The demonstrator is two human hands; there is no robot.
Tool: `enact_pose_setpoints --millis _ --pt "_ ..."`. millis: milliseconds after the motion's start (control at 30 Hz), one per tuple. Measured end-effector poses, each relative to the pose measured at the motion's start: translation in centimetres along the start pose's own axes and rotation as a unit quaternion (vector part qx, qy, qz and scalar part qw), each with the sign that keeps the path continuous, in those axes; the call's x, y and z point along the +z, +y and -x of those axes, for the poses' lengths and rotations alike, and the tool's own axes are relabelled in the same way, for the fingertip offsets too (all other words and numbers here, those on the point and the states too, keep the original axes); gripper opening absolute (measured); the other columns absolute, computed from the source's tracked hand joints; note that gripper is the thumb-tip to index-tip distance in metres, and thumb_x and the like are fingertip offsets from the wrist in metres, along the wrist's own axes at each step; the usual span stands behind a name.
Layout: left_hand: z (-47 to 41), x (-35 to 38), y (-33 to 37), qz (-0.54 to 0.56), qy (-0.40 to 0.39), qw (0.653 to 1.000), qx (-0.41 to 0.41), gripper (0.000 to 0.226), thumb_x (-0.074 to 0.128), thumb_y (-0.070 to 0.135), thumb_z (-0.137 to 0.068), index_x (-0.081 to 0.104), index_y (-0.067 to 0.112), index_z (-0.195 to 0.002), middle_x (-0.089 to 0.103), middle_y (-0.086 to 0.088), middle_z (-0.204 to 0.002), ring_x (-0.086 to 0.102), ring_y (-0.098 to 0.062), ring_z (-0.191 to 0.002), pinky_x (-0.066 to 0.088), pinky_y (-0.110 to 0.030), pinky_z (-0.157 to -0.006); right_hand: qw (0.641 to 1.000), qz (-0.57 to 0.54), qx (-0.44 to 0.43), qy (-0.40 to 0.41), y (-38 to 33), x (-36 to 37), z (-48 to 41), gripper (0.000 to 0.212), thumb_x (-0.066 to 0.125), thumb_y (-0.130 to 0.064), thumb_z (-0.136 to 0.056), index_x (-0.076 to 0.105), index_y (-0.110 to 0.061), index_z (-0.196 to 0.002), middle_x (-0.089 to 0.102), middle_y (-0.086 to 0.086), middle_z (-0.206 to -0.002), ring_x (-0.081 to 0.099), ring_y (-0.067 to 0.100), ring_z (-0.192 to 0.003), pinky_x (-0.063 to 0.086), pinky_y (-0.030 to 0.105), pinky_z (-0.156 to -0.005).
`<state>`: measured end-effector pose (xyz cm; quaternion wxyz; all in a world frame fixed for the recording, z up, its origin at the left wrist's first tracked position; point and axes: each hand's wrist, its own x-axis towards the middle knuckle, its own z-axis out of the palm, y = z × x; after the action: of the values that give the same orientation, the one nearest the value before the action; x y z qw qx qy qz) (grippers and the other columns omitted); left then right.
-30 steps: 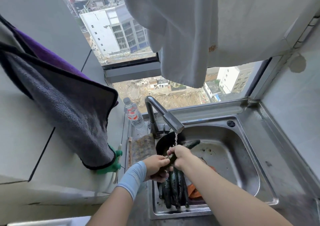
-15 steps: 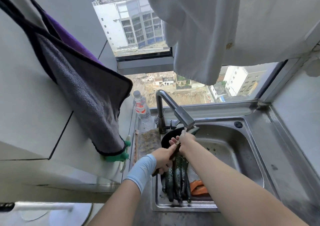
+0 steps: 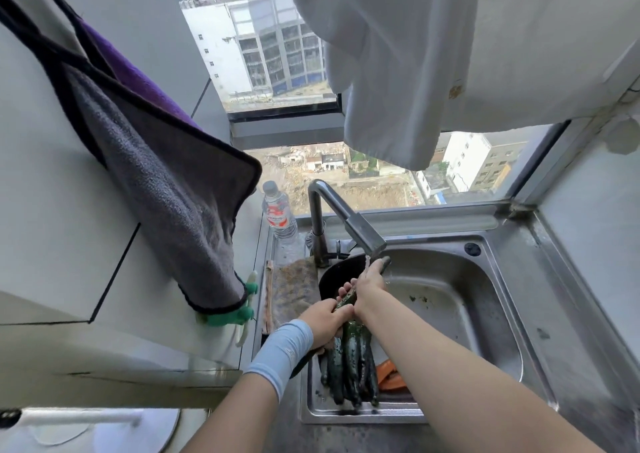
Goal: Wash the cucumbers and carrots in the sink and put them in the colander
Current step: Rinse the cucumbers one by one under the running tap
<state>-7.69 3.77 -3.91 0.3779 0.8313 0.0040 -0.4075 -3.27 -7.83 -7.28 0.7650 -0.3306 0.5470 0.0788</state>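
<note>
One cucumber (image 3: 346, 300) is held under the running faucet (image 3: 347, 217), over the far left part of a steel sink (image 3: 485, 317). The right hand (image 3: 370, 281) is wrapped around the cucumber's far half with fingers curled. The wet tip pokes out beyond the knuckles, beneath a thin stream of water. The left hand (image 3: 327, 321), with a pale blue sleeve (image 3: 282, 352) on its wrist, grips the near end.

Below the hands, more dark green cucumbers (image 3: 349, 369) lie lengthwise in a pile in the near left corner of the basin. Orange carrots (image 3: 389, 375) show just to their right, partly hidden by the right forearm. A dark round vessel (image 3: 330, 277) sits at the far left of the basin behind the hands; whether it is the colander cannot be told.

The steel counter (image 3: 561, 314) surrounds the sink. On its left strip a brownish scouring cloth (image 3: 294, 293) lies beside the rim, and a plastic water bottle (image 3: 277, 210) with a red label stands at the far end by the window (image 3: 381, 182). A grey towel (image 3: 166, 210) with dark edging hangs on the left wall. A white cloth (image 3: 398, 71) hangs overhead in front of the glass, with city buildings visible outside.
</note>
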Motion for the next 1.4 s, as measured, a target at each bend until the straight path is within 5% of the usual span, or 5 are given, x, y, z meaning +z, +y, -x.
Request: enact_pose_setpoints --millis 200,600,767,933,1400 --pt "0.6 -1.4 -0.4 -0.002 -0.052 0.998 -0.029 0.035 0.039 0.048 -0.100 0.048 0.016 -0.090 0.051 0.001 -0.066 0.042 -0.014 -0.040 0.038 -0.021 -0.041 0.999 0.029 -0.014 -0.031 -1.7 -0.9 0.6 0.017 0.033 -0.009 -0.104 0.045 -0.004 -0.093 0.046 0.010 -0.073 0.046 0.023 -0.057 0.043 0.035 -0.054" --pt "0.7 0.2 -0.7 -0.036 -0.007 0.999 -0.003 0.050 0.054 0.036 -0.097 0.041 0.019 -0.142 0.064 -0.005 -0.099 0.057 -0.014 -0.065 0.051 -0.032 -0.065 0.980 0.183 -0.066 0.041 -3.8 -0.9 -0.2 0.067 0.033 -0.057 -0.099 0.059 0.003 -0.114 0.069 0.016 -0.082 0.067 0.033 -0.075 0.055 0.042 -0.080" --pt "-1.4 0.3 0.7 -0.127 0.009 0.992 0.023 0.049 0.061 0.038 -0.093 0.050 0.022 -0.138 0.061 -0.004 -0.127 0.062 -0.020 -0.101 0.051 -0.032 -0.090 0.721 0.635 -0.255 0.108 -7.0 -5.0 -0.1 0.051 0.043 -0.021 -0.095 0.039 -0.007 -0.144 0.041 0.019 -0.147 0.042 0.036 -0.133 0.036 0.043 -0.111" --pt "-3.1 2.0 4.2 -0.182 0.015 0.978 0.097 0.042 0.065 0.035 -0.089 0.058 0.024 -0.130 0.065 0.003 -0.111 0.064 -0.018 -0.095 0.048 -0.025 -0.080 0.433 0.810 -0.371 -0.135 -7.4 -7.6 1.5 0.042 0.027 -0.031 -0.102 0.062 -0.027 -0.125 0.060 0.001 -0.136 0.054 0.025 -0.125 0.036 0.044 -0.106" --pt "-5.1 0.9 3.1 -0.180 0.048 0.981 0.056 0.066 0.042 0.081 -0.079 0.062 0.021 -0.061 0.054 0.003 -0.051 0.049 -0.017 -0.047 0.042 -0.027 -0.056 0.319 0.830 -0.450 -0.080 -11.2 -12.3 2.5 0.048 0.051 -0.074 -0.084 0.060 -0.034 -0.109 0.070 -0.004 -0.098 0.065 0.020 -0.095 0.044 0.033 -0.076"
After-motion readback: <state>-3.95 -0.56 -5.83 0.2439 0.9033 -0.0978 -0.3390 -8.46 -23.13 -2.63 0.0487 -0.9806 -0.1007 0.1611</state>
